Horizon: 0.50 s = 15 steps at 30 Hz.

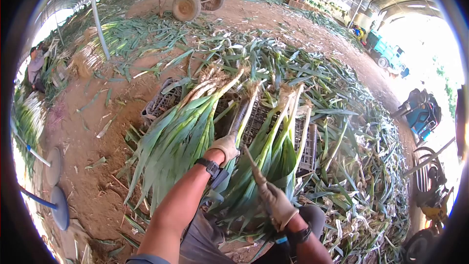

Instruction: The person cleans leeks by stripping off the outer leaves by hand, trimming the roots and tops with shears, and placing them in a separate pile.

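Note:
My left hand [226, 147], in a pale work glove, is closed around the stalk of a leek [249, 108], whose roots point away from me. In my gloved right hand [279, 206] is a knife [255, 168] with a narrow, dull blade angled up and to the left; motion blurs this hand somewhat. To the left of my left hand lies a bundle of leeks [188, 124] with roots on. More leeks [279, 134] lie to the right, beyond the blade. Beneath them shows a dark plastic crate [306, 144], mostly covered.
Cut green leaves [361, 181] are heaped on the right and behind the crate. A two-wheeled cart [186, 6] stands at the back on bare soil. A metal pole [99, 17] rises at left. Other people sit farther off, one person [36, 67] at left.

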Each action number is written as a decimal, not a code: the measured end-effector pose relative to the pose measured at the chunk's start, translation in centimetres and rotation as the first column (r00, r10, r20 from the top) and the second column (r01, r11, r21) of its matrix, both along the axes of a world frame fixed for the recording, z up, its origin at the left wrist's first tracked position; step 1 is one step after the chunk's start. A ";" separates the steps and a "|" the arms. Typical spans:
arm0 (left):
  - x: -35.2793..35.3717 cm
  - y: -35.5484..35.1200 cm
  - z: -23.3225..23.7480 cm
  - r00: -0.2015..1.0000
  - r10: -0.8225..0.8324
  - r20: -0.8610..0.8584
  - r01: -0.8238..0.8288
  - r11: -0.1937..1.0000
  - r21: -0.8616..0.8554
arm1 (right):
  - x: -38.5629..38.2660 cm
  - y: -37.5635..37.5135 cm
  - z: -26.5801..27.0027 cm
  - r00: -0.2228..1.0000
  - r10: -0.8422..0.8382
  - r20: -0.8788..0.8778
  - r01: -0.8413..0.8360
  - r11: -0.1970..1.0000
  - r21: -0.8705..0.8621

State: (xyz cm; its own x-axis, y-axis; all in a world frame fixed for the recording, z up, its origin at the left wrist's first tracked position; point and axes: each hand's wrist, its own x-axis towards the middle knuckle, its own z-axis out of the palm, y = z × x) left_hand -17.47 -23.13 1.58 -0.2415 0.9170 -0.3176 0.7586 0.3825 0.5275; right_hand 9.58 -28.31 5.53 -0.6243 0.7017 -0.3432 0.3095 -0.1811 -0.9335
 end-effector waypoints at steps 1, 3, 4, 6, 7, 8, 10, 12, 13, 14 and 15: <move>0.5 0.3 -0.1 1.000 -0.009 0.004 0.009 1.000 0.002 | -0.1 -1.6 2.4 0.995 0.014 0.095 0.004 0.983 -0.181; 1.3 0.8 0.0 0.999 0.023 -0.030 -0.022 0.998 0.058 | -0.2 -1.9 0.0 0.998 -0.005 0.062 0.011 0.995 -0.099; 1.7 0.8 0.5 0.998 -0.001 -0.060 0.006 0.997 0.078 | -0.6 -1.8 -0.8 1.000 -0.008 0.024 0.009 1.000 -0.015; 2.2 1.2 0.0 0.995 -0.015 -0.098 0.024 0.995 0.092 | -1.3 -1.3 -1.4 0.999 -0.044 0.033 0.044 0.999 -0.005; 2.3 1.4 -0.9 0.991 -0.026 -0.133 0.039 0.995 0.096 | -1.5 -1.3 -1.3 0.996 -0.076 0.045 0.076 0.997 -0.004; 2.2 1.9 -1.8 0.995 -0.042 -0.090 0.049 0.995 0.084 | -1.7 -1.3 -0.9 0.996 -0.075 0.052 0.075 0.997 -0.005; 2.4 1.8 -1.8 0.997 -0.036 -0.061 0.042 0.993 0.110 | -2.1 -1.3 0.3 0.990 -0.079 0.120 0.077 0.997 0.019; 2.5 1.7 -1.5 0.999 -0.034 -0.038 0.039 0.991 0.132 | -2.3 -0.8 -0.5 0.987 -0.080 0.142 0.074 0.996 0.049; 2.5 1.7 -1.0 0.999 -0.039 -0.021 0.041 0.990 0.134 | -2.4 -0.6 -0.8 0.984 -0.085 0.159 0.073 0.994 0.078; 2.5 1.7 -0.6 0.999 -0.045 -0.004 0.045 0.990 0.135 | -2.2 -0.6 -0.9 0.984 -0.086 0.158 0.075 0.994 0.078; 2.4 1.7 -1.0 0.999 -0.047 -0.004 0.048 0.990 0.133 | -2.2 -0.9 0.0 0.980 -0.106 0.169 0.105 0.994 0.013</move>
